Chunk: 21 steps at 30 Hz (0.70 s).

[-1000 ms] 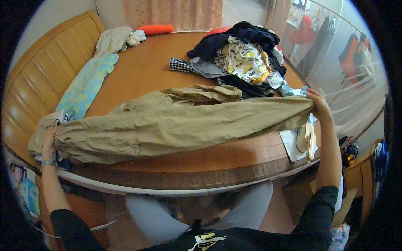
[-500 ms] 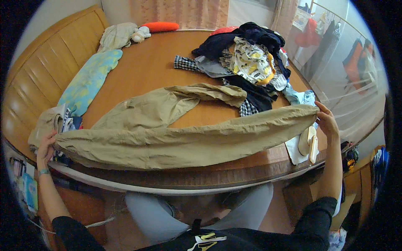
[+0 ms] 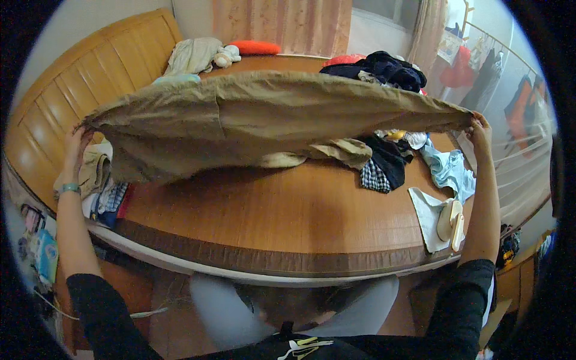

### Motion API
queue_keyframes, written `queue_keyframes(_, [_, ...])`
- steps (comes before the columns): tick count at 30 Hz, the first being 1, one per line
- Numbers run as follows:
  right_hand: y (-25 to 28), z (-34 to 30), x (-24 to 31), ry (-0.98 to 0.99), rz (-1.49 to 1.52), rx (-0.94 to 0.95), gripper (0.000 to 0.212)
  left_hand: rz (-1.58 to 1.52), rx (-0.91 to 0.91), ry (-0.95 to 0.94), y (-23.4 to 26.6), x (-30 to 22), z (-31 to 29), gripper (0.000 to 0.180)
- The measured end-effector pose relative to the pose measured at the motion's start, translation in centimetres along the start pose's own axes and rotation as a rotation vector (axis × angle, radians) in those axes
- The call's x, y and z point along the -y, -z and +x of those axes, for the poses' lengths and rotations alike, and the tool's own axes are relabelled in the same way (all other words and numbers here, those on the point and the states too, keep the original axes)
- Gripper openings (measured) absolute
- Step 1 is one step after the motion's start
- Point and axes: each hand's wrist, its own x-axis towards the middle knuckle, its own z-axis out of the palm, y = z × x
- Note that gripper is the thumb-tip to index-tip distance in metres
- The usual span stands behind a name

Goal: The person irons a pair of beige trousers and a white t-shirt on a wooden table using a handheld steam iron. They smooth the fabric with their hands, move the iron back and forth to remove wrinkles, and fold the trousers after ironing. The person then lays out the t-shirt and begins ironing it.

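Note:
Khaki trousers (image 3: 258, 114) are stretched wide between my two hands, raised above the bed. My left hand (image 3: 75, 147) is closed on one end of them, next to a stack of folded clothes (image 3: 99, 171). At the far right, the fingers of my right hand (image 3: 478, 135) pinch the other end. The cloth sags between them, and a loose part hangs behind toward a checked black-and-white cloth (image 3: 375, 176). Much of the clothes pile (image 3: 384, 69) at the back right is hidden by the trousers.
A brown mat (image 3: 252, 210) covers the bed. Near my right forearm lie a light blue garment (image 3: 449, 171), a pale cloth (image 3: 426, 219) and a beige handled object (image 3: 457, 228). A wooden headboard (image 3: 90, 72) stands left; a red-orange cushion (image 3: 255, 47) and plush toy (image 3: 227, 57) lie behind.
Both my hands have risen, lifting the trousers up and away from me off the near part of the bed. The mat underneath now shows. The view has shifted slightly.

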Motion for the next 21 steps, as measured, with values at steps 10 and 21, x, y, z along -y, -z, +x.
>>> queue_keyframes(10, [-4.8,-16.7,-7.6,-0.645,0.186,0.172,0.019,0.451,0.122,0.41,4.6,8.0,-14.9,0.021])
queue_keyframes(21, [-1.3,-22.9,-12.3,-0.225,-0.925,0.419,0.017,1.178,0.311,0.114,1.6,10.0,-20.3,0.029])
